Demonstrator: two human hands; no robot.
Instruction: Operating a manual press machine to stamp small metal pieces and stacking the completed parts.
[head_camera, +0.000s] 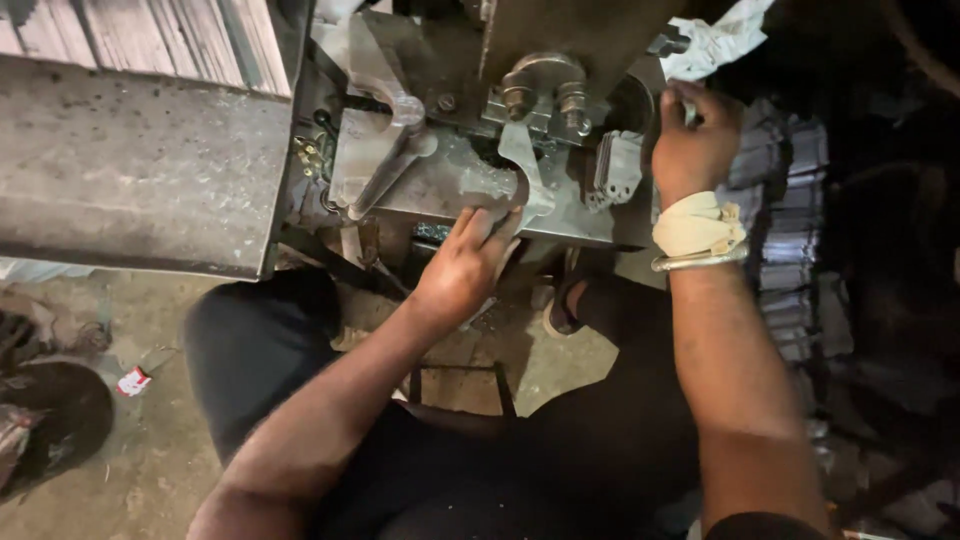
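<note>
Grey curved metal blank (520, 175) under left hand's (462, 268) flat open grip, right hand (695, 140) closed on machine part (690, 112).

A gray metal table (130, 160) is sitting at the top left, scratched and dull. A stack of thin metal strips (150, 35) is lying along its far edge. Beside it, the flat metal bed of a machine (440, 185) is carrying a curved metal lever (385, 165) and a shiny flat metal piece (520, 170). Down below, the dusty floor (150, 450) is showing. A small red and white scrap (133, 381) is lying on the floor, near a dark shoe (50, 415) at the left.
</note>
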